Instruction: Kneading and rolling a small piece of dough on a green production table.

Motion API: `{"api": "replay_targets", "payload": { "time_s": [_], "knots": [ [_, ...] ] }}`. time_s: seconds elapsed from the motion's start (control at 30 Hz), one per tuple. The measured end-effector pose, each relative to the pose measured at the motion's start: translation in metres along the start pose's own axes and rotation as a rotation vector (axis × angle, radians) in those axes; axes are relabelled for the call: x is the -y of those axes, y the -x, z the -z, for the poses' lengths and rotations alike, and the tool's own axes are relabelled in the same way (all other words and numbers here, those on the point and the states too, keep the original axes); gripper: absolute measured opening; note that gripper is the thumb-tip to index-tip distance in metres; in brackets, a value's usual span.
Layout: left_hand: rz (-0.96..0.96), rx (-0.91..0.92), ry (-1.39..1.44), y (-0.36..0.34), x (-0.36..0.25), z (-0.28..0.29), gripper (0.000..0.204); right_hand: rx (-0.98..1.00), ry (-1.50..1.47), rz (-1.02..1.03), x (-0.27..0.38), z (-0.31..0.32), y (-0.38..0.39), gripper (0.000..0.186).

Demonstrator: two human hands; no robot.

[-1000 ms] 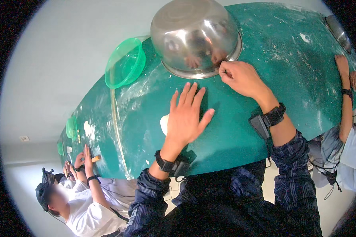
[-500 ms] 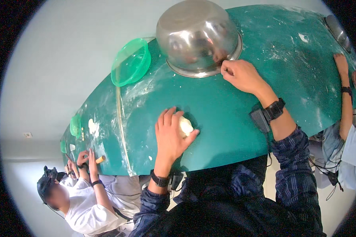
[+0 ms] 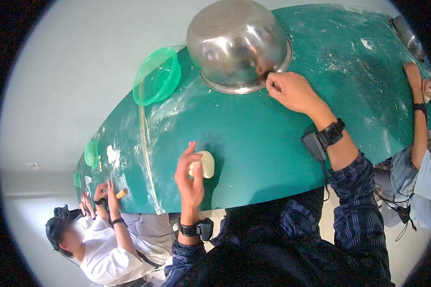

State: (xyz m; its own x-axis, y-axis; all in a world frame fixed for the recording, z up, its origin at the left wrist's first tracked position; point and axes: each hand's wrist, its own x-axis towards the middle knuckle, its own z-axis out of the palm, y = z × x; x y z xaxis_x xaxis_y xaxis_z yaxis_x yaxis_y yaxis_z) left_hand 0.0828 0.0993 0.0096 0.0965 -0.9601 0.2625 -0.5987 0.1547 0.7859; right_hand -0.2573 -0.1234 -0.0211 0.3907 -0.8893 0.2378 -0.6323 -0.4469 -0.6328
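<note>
A smooth, pale lump of dough [image 3: 206,164] is in my left hand [image 3: 188,178], which is turned on edge with the thumb toward me and the fingers round the lump's left side. A dark shadow falls on the table beside it. Farther off, my right hand [image 3: 294,94] is closed at the near right rim of a large steel bowl [image 3: 237,43]. That bowl is bottom up. The tips of my right fingers are hidden, but they appear to grip the rim.
The green table [image 3: 254,143] curves round me, dusted with flour. A green plastic basin [image 3: 157,76] stands left of the bowl. At far left a person [image 3: 107,256] works near a wooden rolling pin [image 3: 122,193] and flattened dough [image 3: 112,154]. Another person's arm [image 3: 419,115] reaches in at right.
My left hand has moved left and toward me with the dough, turning from palm down to on edge. The right hand has stayed at the bowl's rim.
</note>
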Motion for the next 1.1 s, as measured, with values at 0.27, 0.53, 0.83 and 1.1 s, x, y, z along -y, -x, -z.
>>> {"api": "replay_targets", "payload": {
  "time_s": [0.27, 0.53, 0.83, 1.1],
  "knots": [
    [-0.142, 0.184, -0.388, -0.001, -0.02, -0.009, 0.052, -0.027, -0.008, 0.03, 0.006, 0.0, -0.002, 0.012],
    [-0.194, 0.187, -0.693, -0.041, -0.013, -0.046, 0.073, -0.063, 0.023, 0.088, 0.009, -0.001, -0.001, 0.011],
    [-0.241, 0.216, -0.657, -0.084, -0.004, -0.052, 0.066, -0.005, 0.045, 0.029, 0.006, 0.002, -0.001, 0.013],
    [-0.277, 0.199, -0.615, -0.053, -0.006, -0.046, 0.05, -0.044, 0.009, 0.082, 0.0, -0.004, 0.001, 0.01]
  ]
}}
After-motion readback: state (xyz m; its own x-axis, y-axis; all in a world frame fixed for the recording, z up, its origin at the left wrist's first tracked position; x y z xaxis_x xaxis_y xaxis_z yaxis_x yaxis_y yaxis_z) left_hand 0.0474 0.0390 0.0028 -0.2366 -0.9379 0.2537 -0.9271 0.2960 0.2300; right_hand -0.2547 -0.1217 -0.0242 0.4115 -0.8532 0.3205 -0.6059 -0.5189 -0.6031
